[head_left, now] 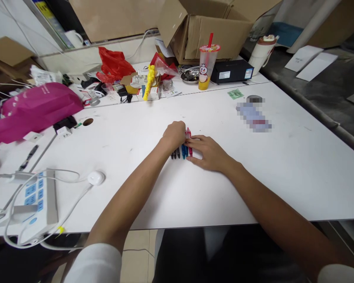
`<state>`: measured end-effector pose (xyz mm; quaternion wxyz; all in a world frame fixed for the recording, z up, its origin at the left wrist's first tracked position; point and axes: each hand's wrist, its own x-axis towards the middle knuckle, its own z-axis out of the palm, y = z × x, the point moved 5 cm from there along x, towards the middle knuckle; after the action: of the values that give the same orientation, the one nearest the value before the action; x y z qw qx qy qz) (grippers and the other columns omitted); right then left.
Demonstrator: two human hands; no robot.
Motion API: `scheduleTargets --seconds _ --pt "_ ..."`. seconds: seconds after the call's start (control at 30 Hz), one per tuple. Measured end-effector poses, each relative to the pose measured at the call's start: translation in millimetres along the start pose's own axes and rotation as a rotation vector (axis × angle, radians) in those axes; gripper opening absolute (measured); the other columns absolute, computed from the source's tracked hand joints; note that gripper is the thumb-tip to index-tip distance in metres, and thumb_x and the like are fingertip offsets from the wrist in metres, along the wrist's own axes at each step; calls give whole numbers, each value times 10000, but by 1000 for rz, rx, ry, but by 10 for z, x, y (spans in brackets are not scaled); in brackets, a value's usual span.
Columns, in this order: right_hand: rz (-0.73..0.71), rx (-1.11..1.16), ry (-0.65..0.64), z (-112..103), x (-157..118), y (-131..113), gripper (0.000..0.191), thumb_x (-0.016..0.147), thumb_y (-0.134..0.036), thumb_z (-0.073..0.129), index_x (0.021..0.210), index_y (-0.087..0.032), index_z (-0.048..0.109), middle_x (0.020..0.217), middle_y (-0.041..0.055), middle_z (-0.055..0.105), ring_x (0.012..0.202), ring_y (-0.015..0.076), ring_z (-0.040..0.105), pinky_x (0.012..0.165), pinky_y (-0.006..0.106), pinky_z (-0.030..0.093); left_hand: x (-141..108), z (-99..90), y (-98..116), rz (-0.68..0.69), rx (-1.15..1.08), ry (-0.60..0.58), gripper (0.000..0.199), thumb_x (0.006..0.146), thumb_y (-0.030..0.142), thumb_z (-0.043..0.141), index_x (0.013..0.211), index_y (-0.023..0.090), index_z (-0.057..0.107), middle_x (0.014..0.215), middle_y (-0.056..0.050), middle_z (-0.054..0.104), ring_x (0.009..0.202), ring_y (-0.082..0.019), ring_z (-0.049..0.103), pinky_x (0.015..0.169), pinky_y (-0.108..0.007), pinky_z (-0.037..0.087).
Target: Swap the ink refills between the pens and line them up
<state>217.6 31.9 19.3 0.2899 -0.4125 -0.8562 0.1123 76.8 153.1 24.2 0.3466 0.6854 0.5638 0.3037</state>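
Note:
A row of pens lies side by side on the white table (pixel 218 192), in front of me. Several black pens (pixel 175 154) are at the left of the row, blue pens (pixel 184 151) in the middle and a pink-red pen (pixel 190 151) at the right. My left hand (pixel 175 133) is curled over the upper ends of the black and blue pens; its fingertips are hidden. From the right, my right hand (pixel 208 153) reaches in with fingers stretched and thumb apart, its fingertips at the pink-red pen.
On the left are a power strip (pixel 37 204) with cables, a white round charger (pixel 96 178) and a magenta bag (pixel 38 108). At the back stand a drink cup (pixel 205 68), a black box (pixel 231 71) and a cardboard box (pixel 206 35). A blurred item (pixel 253 116) lies at the right.

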Motion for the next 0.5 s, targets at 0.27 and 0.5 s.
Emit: scheduleTargets --seconds 0.27,0.5 --pt "-1 11 17 -33 0 -33 458 926 -369 687 1374 -271 677 1425 77 675 1355 365 549 1085 608 475 -9 -19 69 159 86 17 469 659 142 865 489 240 439 512 -23 487 717 -295 695 806 -433 590" --pt "-33 20 98 -64 22 -81 505 925 -367 700 1413 -246 653 1408 92 686 1331 346 564 1112 583 466 -132 -258 254 81 259 19 213 680 -20 759 756 167 690 776 -117 679 899 -367 715 948 -554 536"
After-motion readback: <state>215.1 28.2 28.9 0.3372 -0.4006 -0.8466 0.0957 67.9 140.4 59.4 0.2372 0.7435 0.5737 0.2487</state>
